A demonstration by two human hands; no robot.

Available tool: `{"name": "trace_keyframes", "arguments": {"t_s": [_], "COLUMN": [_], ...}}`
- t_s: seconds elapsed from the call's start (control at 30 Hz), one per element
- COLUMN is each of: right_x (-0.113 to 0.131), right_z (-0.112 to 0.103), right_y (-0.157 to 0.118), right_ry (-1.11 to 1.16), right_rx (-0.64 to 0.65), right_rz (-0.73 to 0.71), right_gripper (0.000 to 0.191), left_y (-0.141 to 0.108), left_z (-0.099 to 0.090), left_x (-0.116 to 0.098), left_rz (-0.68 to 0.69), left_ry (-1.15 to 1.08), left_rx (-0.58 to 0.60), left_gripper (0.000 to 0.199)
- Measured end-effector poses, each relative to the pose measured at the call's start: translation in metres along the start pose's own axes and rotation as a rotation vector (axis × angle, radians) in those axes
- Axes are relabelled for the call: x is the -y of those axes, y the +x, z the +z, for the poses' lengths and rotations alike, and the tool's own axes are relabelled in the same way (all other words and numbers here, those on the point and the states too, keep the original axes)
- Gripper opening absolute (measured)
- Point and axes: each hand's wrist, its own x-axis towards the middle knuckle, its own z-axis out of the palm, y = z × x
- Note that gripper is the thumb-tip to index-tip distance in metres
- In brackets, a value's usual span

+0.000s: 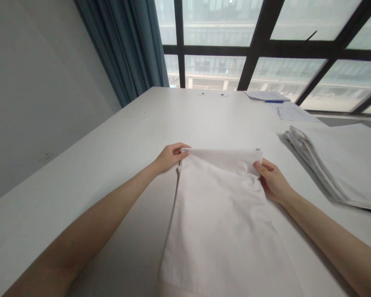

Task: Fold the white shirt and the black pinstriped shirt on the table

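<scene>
A white piece of cloth (222, 214) hangs between my two hands, its straight top edge stretched level and its lower part running out of view at the bottom. My left hand (172, 156) pinches the top left corner between thumb and fingers. On the other side, my right hand (272, 179) grips the right edge slightly below the top corner, thumb in front and fingers behind. Creases gather in the cloth beside my right thumb. Whether the cloth is a finished garment or a plain panel, I cannot tell.
The cloth is over a white table (117, 156). To the right lies a stack of folded white cloth (346, 161). Farther back are papers (297, 112) and a blue pen (274, 101). A blue curtain (132, 49) and dark-framed windows (216, 50) stand beyond the table.
</scene>
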Motion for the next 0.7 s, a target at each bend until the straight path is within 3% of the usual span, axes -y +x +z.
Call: {"name": "trace_keyframes", "arguments": {"t_s": [0.17,0.33,0.5,0.7], "right_x": [0.007,0.024,0.033,0.036], "right_z": [0.002,0.002,-0.003,-0.008], "right_y": [0.001,0.001,0.001,0.003], "right_ry": [-0.122,-0.313,-0.568,-0.892], "right_rx": [-0.006,0.019,-0.053,-0.195], "right_rz": [-0.157,-0.373,-0.46,-0.473], "right_gripper": [0.032,0.056,0.031,0.035], "left_y": [-0.001,-0.002,-0.001,0.001], "left_z": [0.001,0.003,0.003,0.003], "left_x": [-0.001,-0.005,-0.003,-0.002], "left_rz": [0.062,0.089,0.072,0.077], "left_ry": [0.188,0.224,0.2,0.167], "left_rx": [-0.066,-0.081,-0.074,-0.056], "left_gripper": [0.028,0.022,0.022,0.022]}}
